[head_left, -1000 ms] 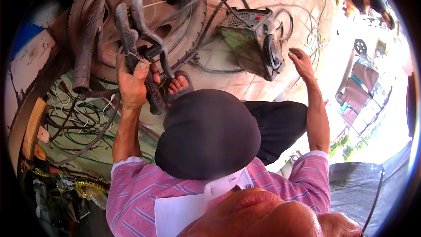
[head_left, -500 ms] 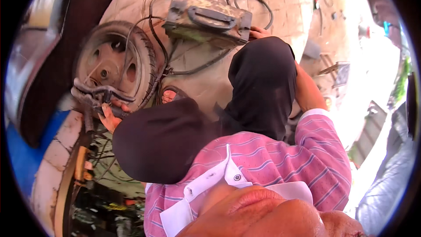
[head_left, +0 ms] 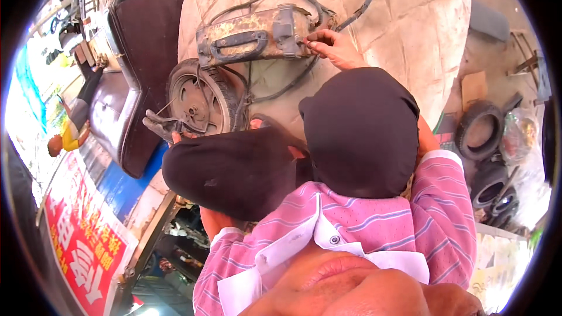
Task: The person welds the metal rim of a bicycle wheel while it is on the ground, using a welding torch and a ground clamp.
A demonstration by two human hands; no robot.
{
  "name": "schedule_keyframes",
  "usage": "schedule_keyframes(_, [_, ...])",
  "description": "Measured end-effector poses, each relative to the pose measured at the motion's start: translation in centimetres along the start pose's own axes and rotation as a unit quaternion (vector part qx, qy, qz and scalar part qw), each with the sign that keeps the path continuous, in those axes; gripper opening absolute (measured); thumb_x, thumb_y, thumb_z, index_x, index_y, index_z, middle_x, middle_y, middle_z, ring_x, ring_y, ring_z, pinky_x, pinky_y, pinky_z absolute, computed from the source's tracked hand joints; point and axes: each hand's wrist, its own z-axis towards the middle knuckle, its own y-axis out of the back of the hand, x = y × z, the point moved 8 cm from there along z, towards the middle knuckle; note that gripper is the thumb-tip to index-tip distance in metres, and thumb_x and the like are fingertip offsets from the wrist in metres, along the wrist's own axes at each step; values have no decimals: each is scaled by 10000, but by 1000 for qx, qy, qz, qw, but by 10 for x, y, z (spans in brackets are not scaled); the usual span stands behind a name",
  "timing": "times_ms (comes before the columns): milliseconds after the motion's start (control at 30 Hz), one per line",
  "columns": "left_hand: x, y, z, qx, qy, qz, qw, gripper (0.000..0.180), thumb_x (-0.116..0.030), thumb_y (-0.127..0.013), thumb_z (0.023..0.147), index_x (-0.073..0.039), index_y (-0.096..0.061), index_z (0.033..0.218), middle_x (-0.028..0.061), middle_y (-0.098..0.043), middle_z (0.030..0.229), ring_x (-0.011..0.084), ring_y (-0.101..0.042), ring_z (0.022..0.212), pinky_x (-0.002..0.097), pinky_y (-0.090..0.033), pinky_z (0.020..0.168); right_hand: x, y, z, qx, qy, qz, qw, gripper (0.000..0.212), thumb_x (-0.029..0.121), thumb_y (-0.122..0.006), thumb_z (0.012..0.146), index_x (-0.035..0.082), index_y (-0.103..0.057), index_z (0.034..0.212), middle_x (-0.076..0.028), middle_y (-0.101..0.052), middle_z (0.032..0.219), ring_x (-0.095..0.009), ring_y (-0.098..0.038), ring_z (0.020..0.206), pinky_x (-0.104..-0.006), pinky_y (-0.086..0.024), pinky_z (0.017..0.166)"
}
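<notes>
My right hand reaches past my right knee to the right end of a worn, rusty welding machine with a black carry handle on top. Its thumb and fingertips are pinched on a small reddish-dark knob there. Mostly hidden behind my left knee, my left hand shows only fingertips, closed at a grey welding clamp with spread jaws. That clamp lies in front of a small spoked wheel with a tyre. Black cables run from the machine around the wheel.
A dark brown padded seat or panel stands on the left, beside a red banner. Further left is a person in yellow. Several tyres lie at right by a clear plastic bag. Beige sheeting covers the ground.
The view has swung, bringing the banner, the person and the tyres in. My right hand has come out from behind the knee to the machine's end. My left hand is more hidden.
</notes>
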Motion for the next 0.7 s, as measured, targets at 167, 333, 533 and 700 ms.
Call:
schedule_keyframes(167, [-8, -18, -7, 0, 16, 34, 999, 345, -353, -685, 995, -75, -566, 1161, 83, -646, 865, 214, -618, 659, 367, -521, 600, 1, 11, -2, 19, 15, -5, 1000, 356, 211, -736, 1012, 15, -686, 1304, -50, -734, 1138, -122, -662, 1035, -290, -526, 935])
schedule_keyframes(333, [-11, -24, -10, -2, 32, 58, 998, 344, -354, -684, 997, -76, -569, 1162, 82, -649, 869, 216, -620, 667, 370, -523, 607, -6, 11, 5, 20, 27, -21, 999, 394, 203, -767, 954, -15, -689, 1273, -97, -771, 1116, -159, -706, 1042, -317, -554, 950])
schedule_keyframes(533, [-10, -22, -13, -10, 44, 69, 997, 342, -356, -683, 1000, -77, -572, 1163, 81, -652, 875, 218, -624, 678, 375, -526, 617, 1, 1, 2, 15, 47, -22, 999, 353, 144, -758, 965, -18, -676, 1268, -30, -737, 1073, -102, -667, 986, -283, -549, 907])
schedule_keyframes(700, [-8, -19, -14, -13, 47, 70, 996, 341, -357, -682, 1002, -78, -575, 1164, 80, -654, 879, 220, -626, 687, 378, -528, 625, 9, -5, 5, 7, 74, -53, 996, 403, 187, -779, 927, 11, -693, 1279, -63, -775, 1080, -145, -714, 995, -315, -568, 926])
